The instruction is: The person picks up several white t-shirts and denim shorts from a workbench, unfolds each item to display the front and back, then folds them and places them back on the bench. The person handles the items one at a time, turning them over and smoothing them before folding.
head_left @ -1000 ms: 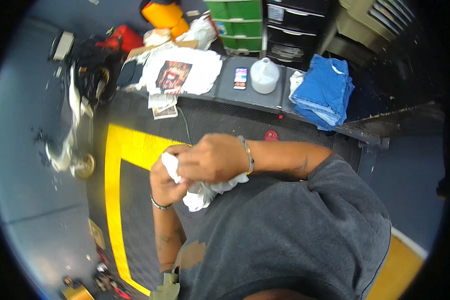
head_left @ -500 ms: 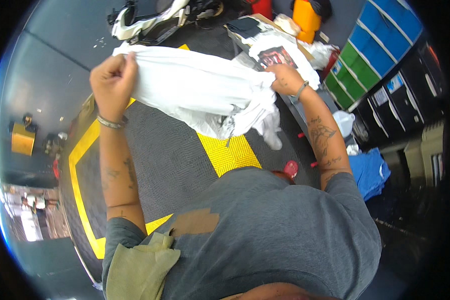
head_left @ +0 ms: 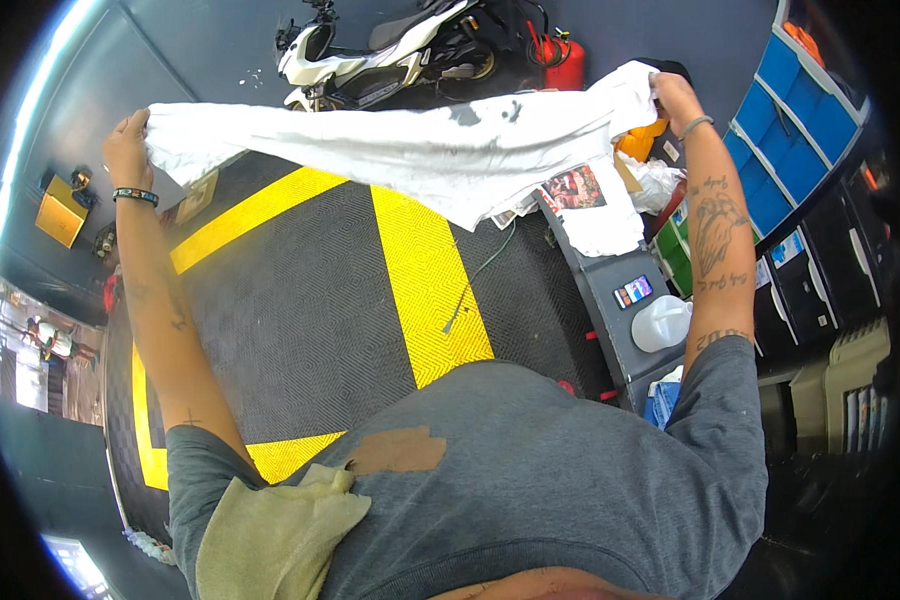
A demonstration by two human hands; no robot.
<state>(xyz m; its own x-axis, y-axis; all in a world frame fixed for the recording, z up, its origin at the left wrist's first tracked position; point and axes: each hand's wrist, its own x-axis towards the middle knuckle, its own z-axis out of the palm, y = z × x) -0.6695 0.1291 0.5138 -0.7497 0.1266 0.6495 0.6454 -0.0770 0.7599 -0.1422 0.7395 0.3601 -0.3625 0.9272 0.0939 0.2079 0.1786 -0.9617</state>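
While the left hand [head_left: 127,150] and right hand [head_left: 677,102] clamp fingers [head_left: 133,124] on opposite ends, a dark-smudged white cloth [head_left: 370,142] stretches lengthwise between them.

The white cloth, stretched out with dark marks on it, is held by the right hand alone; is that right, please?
Not quite: in the head view, the white cloth, stretched out with dark marks on it, is held by both the left hand and the right hand.
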